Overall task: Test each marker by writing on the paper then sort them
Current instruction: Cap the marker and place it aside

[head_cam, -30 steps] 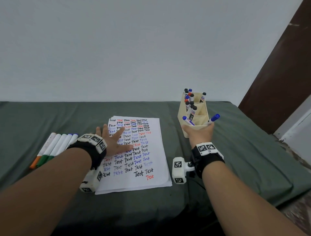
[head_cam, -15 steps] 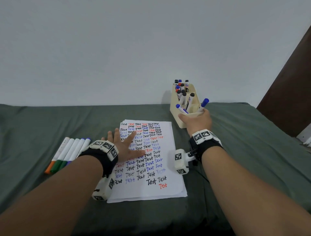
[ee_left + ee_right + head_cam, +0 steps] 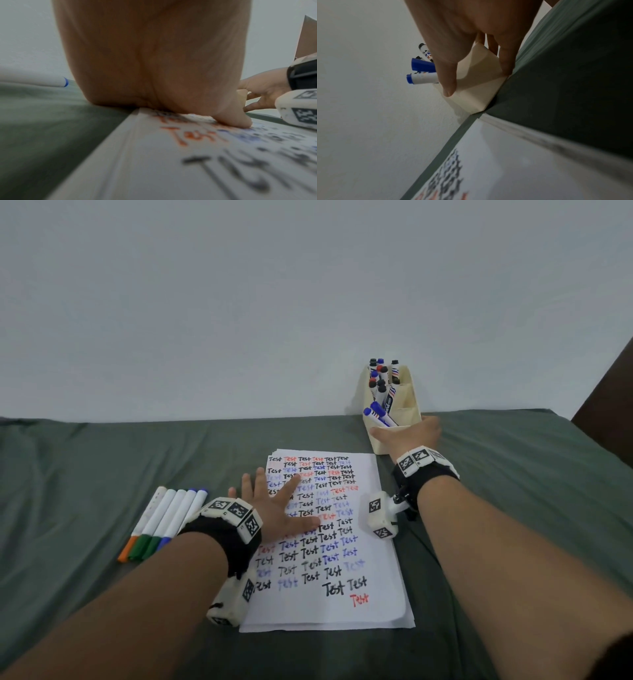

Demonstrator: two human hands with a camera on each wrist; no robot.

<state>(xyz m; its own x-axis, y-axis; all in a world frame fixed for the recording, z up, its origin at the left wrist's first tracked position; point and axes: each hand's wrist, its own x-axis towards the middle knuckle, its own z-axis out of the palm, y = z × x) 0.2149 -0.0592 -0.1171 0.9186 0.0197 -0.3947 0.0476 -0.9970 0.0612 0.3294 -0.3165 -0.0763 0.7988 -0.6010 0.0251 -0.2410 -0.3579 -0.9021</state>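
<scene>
Markers [image 3: 379, 392] are mostly parked in the beige holder [image 3: 407, 405] past the paper [image 3: 370, 607], left hand [image 3: 274, 508] flat pinning it, right hand [image 3: 407, 433] empty, fingers loose against the holder.

I noted matt green cloth [image 3: 102, 460] over the table, smooth white paper [image 3: 370, 607], a pale wood-look organizer [image 3: 409, 414], and glossy plastic markers [image 3: 164, 518].

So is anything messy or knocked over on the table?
Not much. Two blue-capped markers lean out of the front of the beige holder while the others stand upright. The paper is several sheets whose edges don't line up. The markers on the cloth lie side by side.
</scene>
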